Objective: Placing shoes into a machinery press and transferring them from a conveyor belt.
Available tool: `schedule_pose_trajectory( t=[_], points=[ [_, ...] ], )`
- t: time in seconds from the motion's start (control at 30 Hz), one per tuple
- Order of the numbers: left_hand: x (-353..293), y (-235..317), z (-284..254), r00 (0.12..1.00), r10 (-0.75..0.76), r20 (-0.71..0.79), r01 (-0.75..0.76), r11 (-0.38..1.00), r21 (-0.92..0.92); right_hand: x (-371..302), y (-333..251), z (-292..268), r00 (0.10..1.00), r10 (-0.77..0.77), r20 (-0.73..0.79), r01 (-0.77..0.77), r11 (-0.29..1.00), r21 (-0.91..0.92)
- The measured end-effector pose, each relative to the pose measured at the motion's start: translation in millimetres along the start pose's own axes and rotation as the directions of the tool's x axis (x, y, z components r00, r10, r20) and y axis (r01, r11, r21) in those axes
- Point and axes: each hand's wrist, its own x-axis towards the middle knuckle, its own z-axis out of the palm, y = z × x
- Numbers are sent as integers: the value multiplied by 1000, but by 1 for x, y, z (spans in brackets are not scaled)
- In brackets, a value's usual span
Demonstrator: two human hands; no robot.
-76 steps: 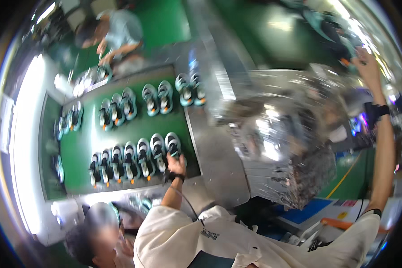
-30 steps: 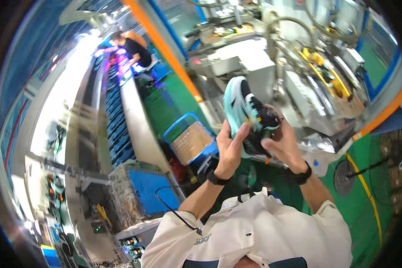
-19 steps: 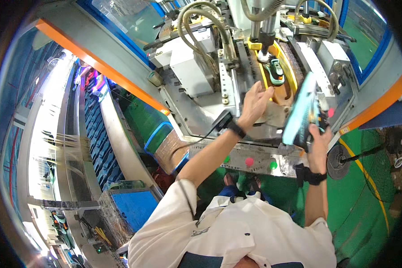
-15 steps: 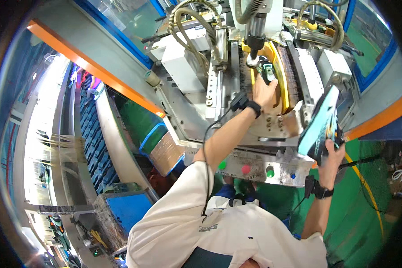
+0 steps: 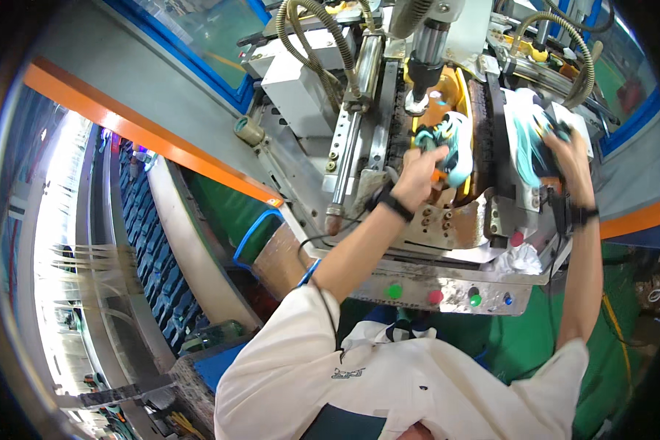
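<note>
My left hand (image 5: 416, 176) is closed on a mint, white and black sneaker (image 5: 459, 150). This sneaker is over the near part of the yellow-sided press cradle (image 5: 438, 103), tilted with its pale sole side toward the right. To the right, my right hand (image 5: 570, 155) grips a second sneaker, mint and black (image 5: 526, 139), smeared by motion. It is over the right side of the machine. A dark press rod with a white tip (image 5: 416, 103) stands over the cradle, just behind the left sneaker.
Along the machine's front edge runs a metal panel with coloured buttons (image 5: 434, 297). A crumpled white cloth (image 5: 519, 260) lies at its right. A metal cylinder (image 5: 356, 114) stands left of the cradle. Farther left are an orange beam (image 5: 147, 136) and a ridged blue conveyor (image 5: 154, 242).
My left hand has drawn the sneaker out of the cradle, toward me. My right hand has moved its sneaker away from me, over the machine's right side. The view has shifted slightly.
</note>
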Motion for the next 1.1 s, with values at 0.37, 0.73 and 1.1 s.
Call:
schedule_pose_trajectory(
  t=[0.37,0.73,1.1],
  points=[
    [-343,72,-104,875,259,-409,-154,950,272,70,4,305,996,-68,62,91,824,-559],
    [-459,-42,-112,455,323,-830,-529,848,41,-117,-62,231,735,-551,395,559,822,104],
    [-526,-152,-74,246,149,-958,-562,827,-16,-326,70,348,406,-622,670,678,696,235]
  ],
)
